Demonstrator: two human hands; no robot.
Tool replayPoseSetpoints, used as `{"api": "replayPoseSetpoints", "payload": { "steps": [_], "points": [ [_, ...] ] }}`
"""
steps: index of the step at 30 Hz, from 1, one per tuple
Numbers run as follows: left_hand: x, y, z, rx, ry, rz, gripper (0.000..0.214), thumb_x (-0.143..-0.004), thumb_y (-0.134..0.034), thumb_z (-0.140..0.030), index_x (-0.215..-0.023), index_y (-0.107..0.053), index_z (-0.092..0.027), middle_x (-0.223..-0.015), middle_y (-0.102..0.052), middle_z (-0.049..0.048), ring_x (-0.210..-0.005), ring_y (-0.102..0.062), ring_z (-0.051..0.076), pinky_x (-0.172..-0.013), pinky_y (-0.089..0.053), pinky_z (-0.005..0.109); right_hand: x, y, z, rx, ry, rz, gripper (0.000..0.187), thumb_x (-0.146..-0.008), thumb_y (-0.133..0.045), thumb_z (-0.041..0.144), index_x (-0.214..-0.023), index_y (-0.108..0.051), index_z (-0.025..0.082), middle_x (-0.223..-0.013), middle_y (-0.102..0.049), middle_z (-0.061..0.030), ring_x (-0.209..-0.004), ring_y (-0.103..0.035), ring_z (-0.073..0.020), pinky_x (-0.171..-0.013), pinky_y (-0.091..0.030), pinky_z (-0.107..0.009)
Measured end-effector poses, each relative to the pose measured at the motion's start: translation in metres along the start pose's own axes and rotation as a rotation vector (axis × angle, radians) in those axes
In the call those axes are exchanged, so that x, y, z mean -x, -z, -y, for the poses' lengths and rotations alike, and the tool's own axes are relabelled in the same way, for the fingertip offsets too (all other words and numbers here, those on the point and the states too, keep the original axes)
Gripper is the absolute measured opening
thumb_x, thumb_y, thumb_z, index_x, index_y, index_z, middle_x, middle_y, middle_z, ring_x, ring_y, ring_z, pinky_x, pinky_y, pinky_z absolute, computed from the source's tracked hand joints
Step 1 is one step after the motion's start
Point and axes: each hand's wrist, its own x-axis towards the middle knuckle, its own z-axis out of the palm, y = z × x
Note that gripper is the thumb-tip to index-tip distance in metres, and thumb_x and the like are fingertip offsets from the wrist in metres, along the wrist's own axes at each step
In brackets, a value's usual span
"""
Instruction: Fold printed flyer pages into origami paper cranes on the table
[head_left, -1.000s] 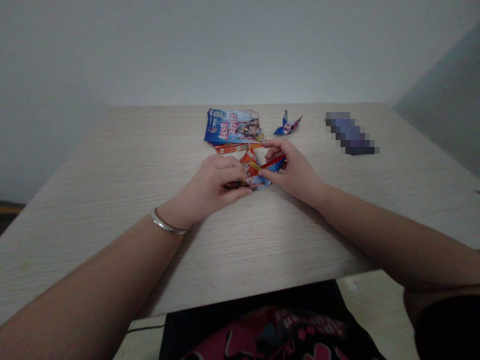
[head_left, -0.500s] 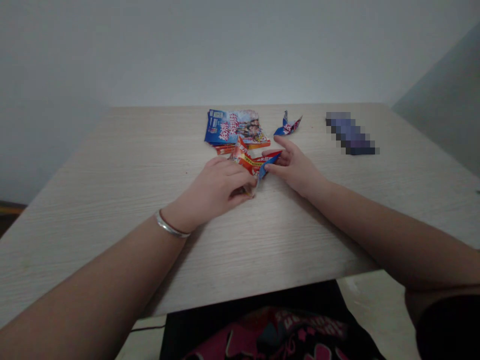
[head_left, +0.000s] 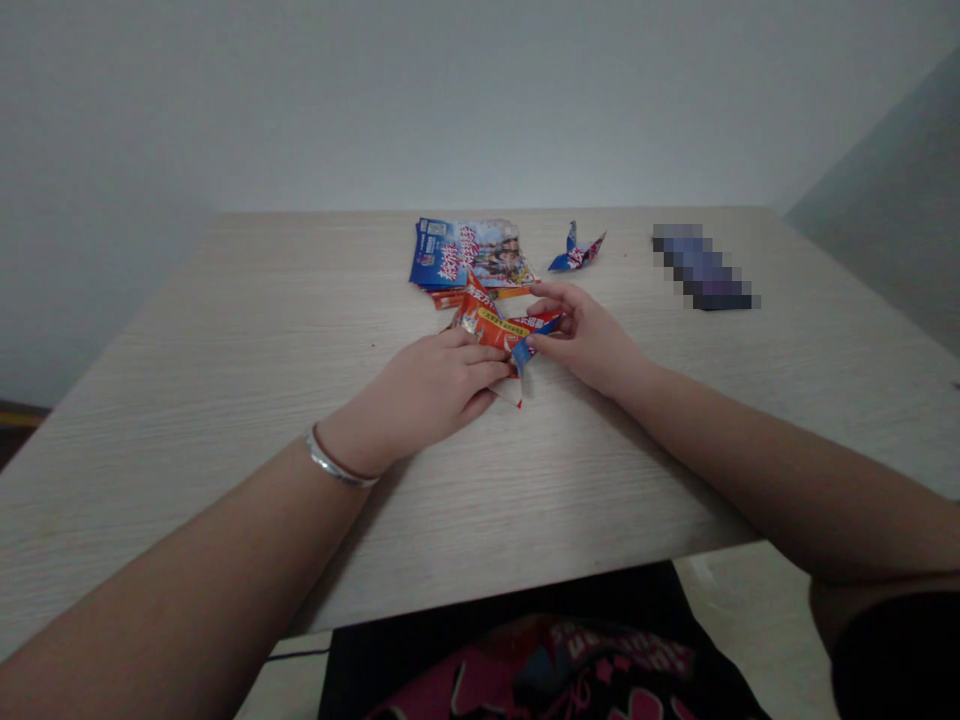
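A folded orange, red and blue printed paper (head_left: 491,325) lies on the table between my hands, with several pointed corners sticking up. My left hand (head_left: 431,390) rests over its near left side, its fingers pressing the paper down; the thumb is partly hidden. At the paper's blue right corner, my right hand (head_left: 589,335) pinches between thumb and fingers. A white tip edged with red juts out beneath my left fingers. Farther back to the right stands a smaller folded blue and pink paper figure (head_left: 576,255), apart from both hands.
A stack of printed flyers (head_left: 472,255), blue on top with orange edges below, lies just behind the folded paper. To the far right is a dark, pixelated flat object (head_left: 705,270). The wooden table (head_left: 262,330) meets a pale wall at the back.
My left hand has flattened and shifted slightly, showing more of the orange face and a white tip below. My right forefinger has bent in closer to the paper.
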Motion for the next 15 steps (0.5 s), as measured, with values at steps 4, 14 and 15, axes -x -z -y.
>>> {"api": "replayPoseSetpoints", "payload": {
  "steps": [4, 14, 15],
  "points": [
    [0.002, 0.002, 0.000, 0.020, 0.027, -0.020, 0.032, -0.106, -0.049, -0.030, -0.119, -0.077, -0.020, -0.122, -0.078, 0.0095, -0.109, -0.072, 0.026, -0.098, -0.056, 0.041, 0.001, -0.002, 0.004, 0.056, 0.024, -0.004, 0.057, -0.072, -0.081, 0.023, -0.126, -0.062, 0.024, -0.106, -0.073, -0.0032, -0.084, -0.069, -0.0180, -0.081, -0.063, -0.039],
    [-0.003, -0.001, -0.002, 0.049, 0.097, 0.012, 0.031, -0.090, -0.064, -0.018, -0.120, -0.070, -0.012, -0.129, -0.073, 0.0174, -0.118, -0.070, 0.031, -0.106, -0.055, 0.047, 0.007, -0.004, 0.015, 0.180, 0.118, -0.018, 0.029, -0.078, -0.078, 0.023, -0.107, -0.075, 0.023, -0.116, -0.076, -0.0063, -0.096, -0.074, -0.0209, -0.086, -0.066, -0.040],
    [-0.003, -0.001, -0.002, 0.055, 0.102, 0.024, 0.033, -0.090, -0.064, -0.018, -0.122, -0.069, -0.012, -0.128, -0.073, 0.0171, -0.118, -0.070, 0.030, -0.107, -0.054, 0.047, 0.007, -0.004, 0.015, 0.187, 0.123, -0.020, 0.029, -0.078, -0.078, 0.023, -0.107, -0.075, 0.024, -0.117, -0.076, -0.0065, -0.098, -0.074, -0.0215, -0.087, -0.066, -0.040]
  ]
}}
